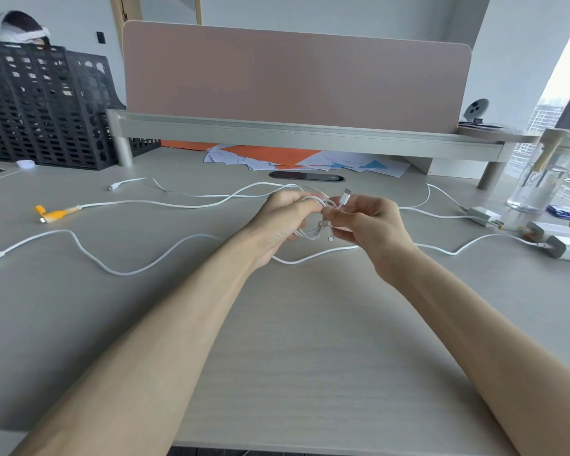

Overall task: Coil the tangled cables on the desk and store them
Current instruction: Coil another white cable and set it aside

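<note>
Cable loops [313, 233] sit in our left hand [283, 222], fingers [297, 204] curled round them; our right hand [369, 225] pinches what seems a white plug [346, 195]; other cables [139, 203] lie on the desk [310, 324].

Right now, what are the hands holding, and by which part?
A white cable: the left hand grips its coiled loops, the right hand pinches the end just below the plug.

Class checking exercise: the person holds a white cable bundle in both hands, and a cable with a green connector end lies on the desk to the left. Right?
Not quite. In the head view the connector end is orange, not green. Left hand and right hand do hold the white cable bundle.
</note>
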